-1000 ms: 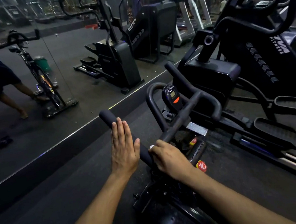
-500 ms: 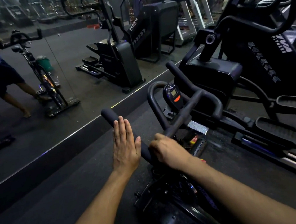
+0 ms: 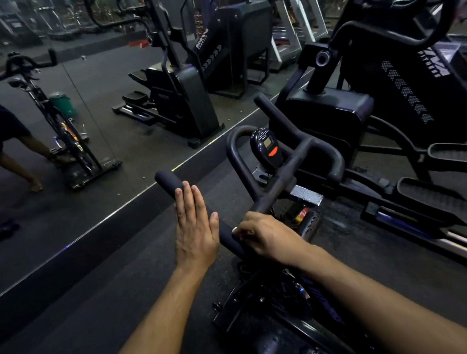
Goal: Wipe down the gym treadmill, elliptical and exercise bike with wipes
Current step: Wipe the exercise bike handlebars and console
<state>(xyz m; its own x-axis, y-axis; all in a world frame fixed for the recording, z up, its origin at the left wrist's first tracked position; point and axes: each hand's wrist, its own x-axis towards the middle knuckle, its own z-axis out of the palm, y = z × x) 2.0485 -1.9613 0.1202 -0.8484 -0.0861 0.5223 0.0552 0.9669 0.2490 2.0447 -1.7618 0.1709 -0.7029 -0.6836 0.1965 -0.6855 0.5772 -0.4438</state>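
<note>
While the left hand (image 3: 195, 232) lies flat with straight fingers against the near-left handlebar grip (image 3: 170, 183) of the exercise bike (image 3: 281, 178), the right hand (image 3: 266, 237) curls around the same bar just to the right, and a small pale scrap at its fingertips may be a wipe, though too little shows to be sure. Beyond the hands, the bike's small console (image 3: 266, 149) with an orange button sits between the curved bars. To the right stands the elliptical (image 3: 390, 99), its pedals (image 3: 434, 200) just beside the bike. On the far left, a wall mirror (image 3: 51, 131) reflects a green bin (image 3: 61, 106) beside the mirrored bike; its contents cannot be made out.
</note>
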